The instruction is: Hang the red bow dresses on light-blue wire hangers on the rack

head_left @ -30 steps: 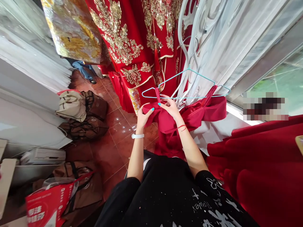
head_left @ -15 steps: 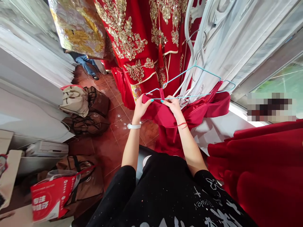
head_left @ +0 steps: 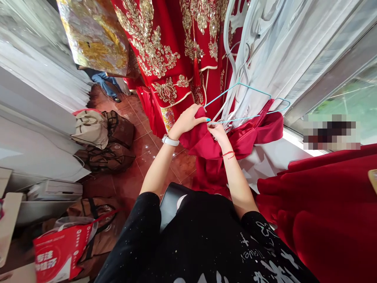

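A dark red dress (head_left: 206, 145) hangs from a thin light-blue hanger (head_left: 223, 94); its right-side strap (head_left: 266, 107) lies over the hanger's far end. My left hand (head_left: 188, 119) is closed over the dress's left shoulder part, thumb lying across the cloth and fingers mostly hidden behind it. Close beside it, my right hand (head_left: 218, 131) pinches the dress's upper edge just under the hanger's lower bar. The left-side strap is covered by my hands. The hanger's hook meets a white ornate metal rack (head_left: 244, 39).
Red gowns with gold embroidery (head_left: 165, 51) hang ahead. More red cloth (head_left: 324, 204) fills the right side by a window (head_left: 347, 106). On the left, brown bags (head_left: 118, 133), a cream bag (head_left: 90, 127) and a red shopping bag (head_left: 59, 247) stand on the tiled floor. A seated person's legs (head_left: 106, 84) show behind.
My left hand has moved right and up, turning over the shoulder part and covering the strap and the hanger's left end. My right hand has lowered slightly, its fingers curled closer in.
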### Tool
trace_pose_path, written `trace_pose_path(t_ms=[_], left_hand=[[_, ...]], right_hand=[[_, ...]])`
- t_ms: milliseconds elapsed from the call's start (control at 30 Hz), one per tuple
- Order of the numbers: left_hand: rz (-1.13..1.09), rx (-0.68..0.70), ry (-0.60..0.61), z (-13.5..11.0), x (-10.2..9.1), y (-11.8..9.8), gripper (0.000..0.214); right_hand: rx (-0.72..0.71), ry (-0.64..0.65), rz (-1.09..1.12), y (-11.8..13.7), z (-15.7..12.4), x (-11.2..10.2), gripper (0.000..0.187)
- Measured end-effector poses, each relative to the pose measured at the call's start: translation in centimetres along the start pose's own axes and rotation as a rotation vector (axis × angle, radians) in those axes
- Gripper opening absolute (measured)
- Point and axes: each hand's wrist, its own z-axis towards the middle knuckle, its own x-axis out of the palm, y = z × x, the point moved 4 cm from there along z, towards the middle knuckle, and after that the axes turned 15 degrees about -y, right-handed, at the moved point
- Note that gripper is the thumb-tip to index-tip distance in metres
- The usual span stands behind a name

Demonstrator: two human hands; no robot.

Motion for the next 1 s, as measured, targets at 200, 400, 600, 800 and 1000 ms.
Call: trace_pose_path(t_ms=[200,400,600,800,1000], left_hand=[[0.014,-0.025,-0.089,0.4,1.0,1.9,0.045],[-0.074,0.244,-0.377,0.3,0.6,1.1,0.063],[-0.072,0.498,-0.123,0.8,6.2,-5.9,0.043],[-0.102,0.399,0.287,4.8,14.1,-10.4,0.051],[-0.101,0.286,0.265,4.7,16.3,-11.4,0.045]], right_hand=[[-0.066,-0.142,-0.047,1.8,-2.5,-4.6,0.031],[-0.319,-0.803,-0.101,4.0,-5.1,-18.1,0.030],[-0.374,-0.850,-0.277,4.2,-4.8,-25.9,0.061],[-0.321,-0.577,-0.159,3.2,-4.9,-25.3,0.050],[-0.265,-0.753,-0.084,2.1,-7.0,-26.2,0.034]])
